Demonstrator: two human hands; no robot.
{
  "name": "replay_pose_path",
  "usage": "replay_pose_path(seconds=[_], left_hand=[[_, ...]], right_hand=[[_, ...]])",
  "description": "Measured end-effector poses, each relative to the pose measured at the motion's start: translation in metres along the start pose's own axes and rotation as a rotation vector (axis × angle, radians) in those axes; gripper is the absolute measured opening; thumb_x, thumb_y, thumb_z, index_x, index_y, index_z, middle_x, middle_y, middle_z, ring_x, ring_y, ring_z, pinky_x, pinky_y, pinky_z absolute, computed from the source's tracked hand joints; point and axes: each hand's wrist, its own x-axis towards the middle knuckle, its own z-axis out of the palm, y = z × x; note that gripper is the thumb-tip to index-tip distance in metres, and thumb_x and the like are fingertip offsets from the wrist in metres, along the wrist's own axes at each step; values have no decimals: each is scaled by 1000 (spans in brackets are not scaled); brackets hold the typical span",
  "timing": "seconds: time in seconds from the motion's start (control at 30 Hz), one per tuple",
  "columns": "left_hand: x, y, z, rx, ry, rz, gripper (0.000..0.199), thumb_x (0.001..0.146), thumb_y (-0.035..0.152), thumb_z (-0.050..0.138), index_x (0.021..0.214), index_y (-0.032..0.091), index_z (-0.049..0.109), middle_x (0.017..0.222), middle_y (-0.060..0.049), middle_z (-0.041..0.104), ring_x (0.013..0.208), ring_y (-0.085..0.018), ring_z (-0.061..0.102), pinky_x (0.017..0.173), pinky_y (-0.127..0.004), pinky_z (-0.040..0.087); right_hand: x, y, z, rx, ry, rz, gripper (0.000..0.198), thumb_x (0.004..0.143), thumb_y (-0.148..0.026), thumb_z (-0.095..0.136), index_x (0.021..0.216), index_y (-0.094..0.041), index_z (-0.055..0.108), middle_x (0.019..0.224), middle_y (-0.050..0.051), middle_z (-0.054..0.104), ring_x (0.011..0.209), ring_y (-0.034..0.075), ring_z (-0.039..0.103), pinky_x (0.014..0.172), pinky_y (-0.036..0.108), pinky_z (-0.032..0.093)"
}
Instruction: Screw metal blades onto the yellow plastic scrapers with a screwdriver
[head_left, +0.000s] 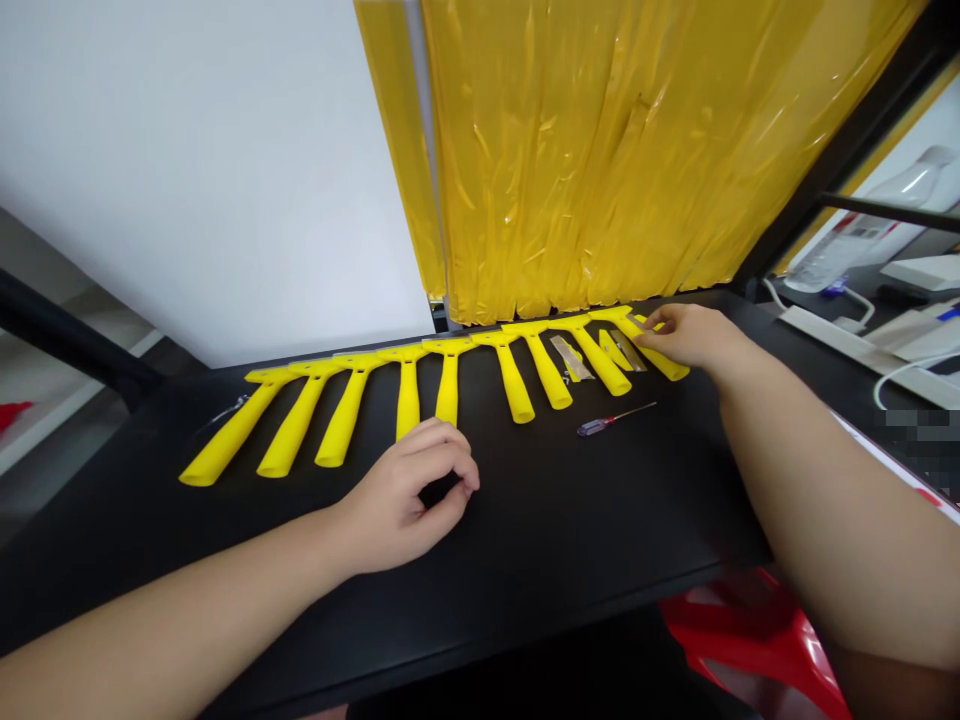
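Note:
A row of yellow scrapers (pixel 516 385) with broad heads and hollow-ended handles lies along the back of the black table. My right hand (pixel 686 335) is at the far right end, its fingertips closed on the head of the last yellow scraper (pixel 664 362); the hand partly covers it. In front of the middle scrapers hovers my left hand (pixel 420 490), fingers curled and thumb meeting the fingertips. Anything between those tips is too small to make out. A small screwdriver (pixel 598 427) with a clear purplish handle lies nearer me, right of centre.
Between the right-hand scrapers lie a flat silvery piece (pixel 571 358) and a yellow-and-brown piece (pixel 621 350). Yellow plastic curtain (pixel 570 160) and a white panel (pixel 225 170) stand behind the table (pixel 555 540). A plastic bottle (pixel 862 225) is at right; something red (pixel 757 625) sits below the front edge.

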Motion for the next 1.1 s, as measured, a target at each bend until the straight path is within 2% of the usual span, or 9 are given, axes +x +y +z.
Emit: replay_pose_path(seconds=[0.1, 0.23, 0.33, 0.4, 0.57, 0.7, 0.8, 0.97, 1.1], left_hand=[[0, -1, 0, 35, 18, -5, 18, 96, 4, 60, 98, 22, 65, 97, -4, 65, 94, -18, 63, 85, -33, 53], [1, -5, -3, 213, 67, -64, 15, 97, 9, 60, 101, 22, 65, 99, -4, 68, 97, -21, 62, 90, -38, 52], [2, -8, -4, 360, 43, -140, 13, 98, 16, 60, 107, 23, 66, 108, -6, 69, 108, -25, 62, 99, -43, 51], [3, -10, -4, 449, 9, -191, 16, 100, 22, 59, 113, 23, 68, 116, -7, 69, 115, -28, 62, 103, -47, 51], [3, -13, -1, 675, -50, -291, 34, 102, 37, 59, 133, 26, 69, 139, -11, 67, 135, -37, 59, 111, -62, 46], [3, -15, -2, 737, -88, -349, 50, 101, 48, 60, 148, 31, 64, 160, -11, 57, 155, -41, 43, 127, -74, 26], [4, -18, -7, 761, -113, -376, 55, 103, 56, 57, 153, 34, 60, 168, -8, 50, 162, -40, 34, 130, -76, 16], [8, -26, -24, 800, -117, -470, 59, 107, 64, 44, 156, 35, 58, 173, -6, 45, 164, -40, 30, 131, -75, 18], [9, -40, -54, 839, -137, -573, 65, 106, 68, 37, 160, 35, 55, 174, -8, 43, 165, -41, 26, 129, -75, 19]], right_hand=[[-10, -10, -5, 126, 125, -156, 28, 88, -40, 71, 106, -20, 79, 104, 10, 81, 92, 30, 74, 88, 42, 56], [-41, -43, -4, 310, 228, -496, 24, 91, -38, 69, 104, -21, 78, 101, 9, 80, 90, 27, 71, 85, 40, 54], [-73, -78, 3, 372, 151, -789, 24, 97, -39, 67, 109, -21, 78, 98, 8, 79, 95, 28, 70, 91, 42, 52], [-92, -101, 9, 313, 75, -901, 29, 99, -43, 69, 116, -21, 77, 96, 7, 77, 93, 28, 66, 92, 43, 51], [-118, -132, 21, 127, 10, -929, 47, 100, -56, 67, 131, -22, 74, 102, 10, 75, 99, 31, 62, 99, 50, 46], [-119, -132, 27, 53, -5, -932, 46, 100, -57, 66, 131, -23, 75, 106, 11, 72, 105, 33, 61, 97, 51, 47], [-117, -129, 28, 44, 6, -919, 48, 99, -57, 68, 132, -22, 74, 110, 11, 71, 107, 34, 60, 101, 52, 48], [-118, -128, 28, 66, 34, -920, 51, 97, -57, 71, 135, -23, 73, 118, 13, 69, 117, 36, 59, 108, 57, 47], [-119, -128, 28, 112, 28, -957, 52, 96, -57, 72, 136, -24, 72, 125, 13, 69, 122, 38, 61, 113, 62, 45]])
